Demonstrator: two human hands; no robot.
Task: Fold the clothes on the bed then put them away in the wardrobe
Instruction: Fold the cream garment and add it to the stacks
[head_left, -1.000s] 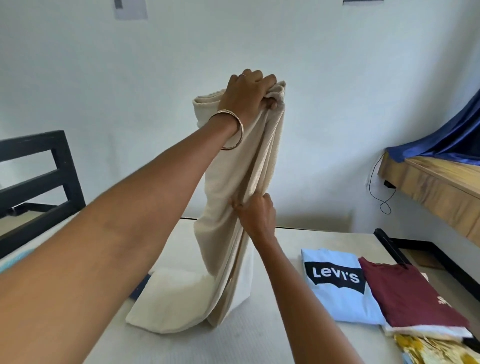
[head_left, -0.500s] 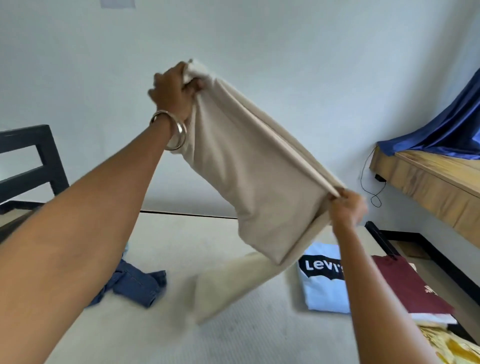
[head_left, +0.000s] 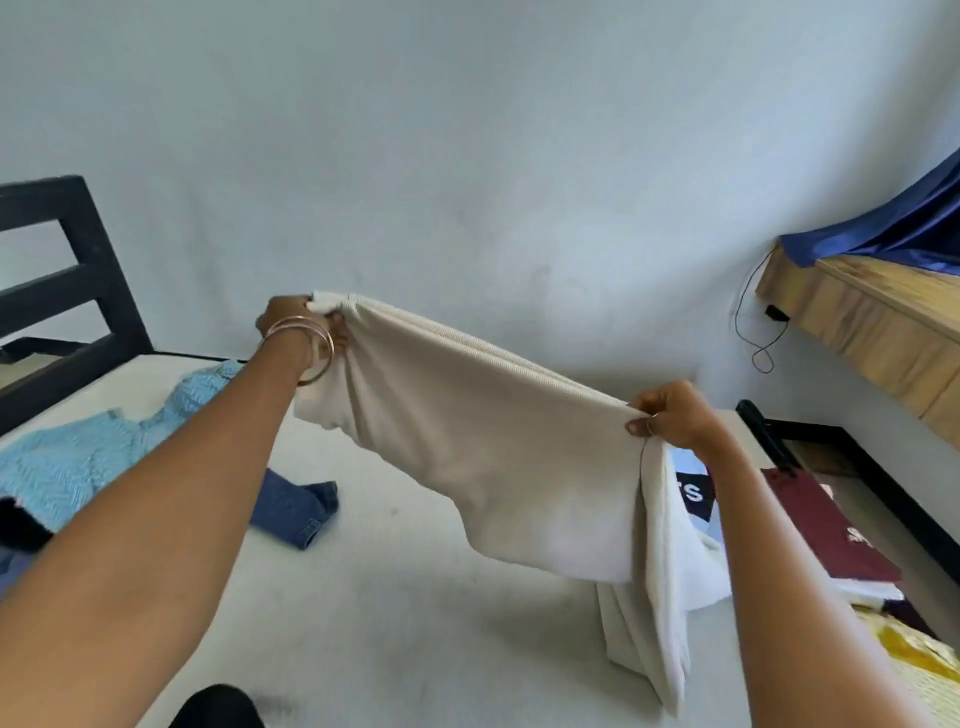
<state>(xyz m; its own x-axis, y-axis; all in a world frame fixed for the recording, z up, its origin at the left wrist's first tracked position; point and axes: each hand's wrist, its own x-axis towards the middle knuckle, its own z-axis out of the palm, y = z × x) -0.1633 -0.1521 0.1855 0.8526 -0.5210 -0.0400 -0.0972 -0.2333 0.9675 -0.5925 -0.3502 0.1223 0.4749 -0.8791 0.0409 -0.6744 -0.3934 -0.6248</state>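
A cream garment (head_left: 498, 457) hangs stretched between both hands above the white bed (head_left: 395, 613). My left hand (head_left: 298, 325), with bangles at the wrist, grips its bunched end at the upper left. My right hand (head_left: 670, 410) pinches the fabric lower at the right, where the rest drapes down onto the mattress. On the bed's right side lie a folded light-blue T-shirt (head_left: 693, 493), partly hidden behind the cream fabric, and a folded maroon T-shirt (head_left: 831, 525).
A light-blue knit garment (head_left: 104, 447) and blue jeans (head_left: 296, 509) lie unfolded on the bed's left. A black bed frame (head_left: 67, 280) stands at the left. A wooden shelf (head_left: 872, 332) with blue cloth (head_left: 904, 228) juts from the right wall. Yellow patterned fabric (head_left: 904, 649) lies at bottom right.
Both hands have lowered and spread apart, turning the cream garment from hanging upright to stretched nearly level over the bed. The camera has tilted down, showing more of the bed's left side.
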